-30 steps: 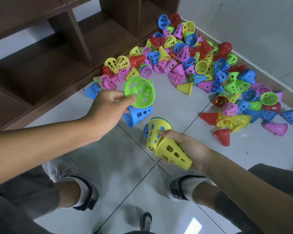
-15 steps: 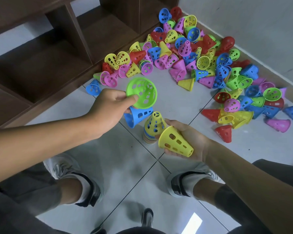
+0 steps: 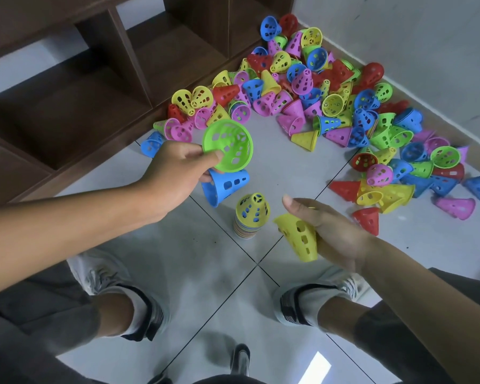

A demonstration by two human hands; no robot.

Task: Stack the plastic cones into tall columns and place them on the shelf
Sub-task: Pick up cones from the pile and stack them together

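A short stack of cones (image 3: 251, 216) topped by a yellow one stands on the floor tiles between my hands. My left hand (image 3: 175, 174) pinches the rim of a green cone (image 3: 229, 145) with its open mouth facing me, and also holds a blue cone (image 3: 225, 185) lying sideways below it. My right hand (image 3: 327, 231) holds a yellow cone (image 3: 299, 239), just right of the stack and apart from it. A big heap of loose cones (image 3: 316, 90) in several colours lies against the wall corner. The dark wooden shelf (image 3: 100, 87) stands at the left.
My two feet in grey shoes (image 3: 117, 289) are planted on the grey tiles below the stack. A loose red cone (image 3: 367, 218) and a pink cone (image 3: 455, 207) lie right of my right hand. The wall runs along the upper right.
The yellow cone my right hand set on the stack now sits there, and that hand has drawn back to the right with its other yellow cone. My left hand barely moved.
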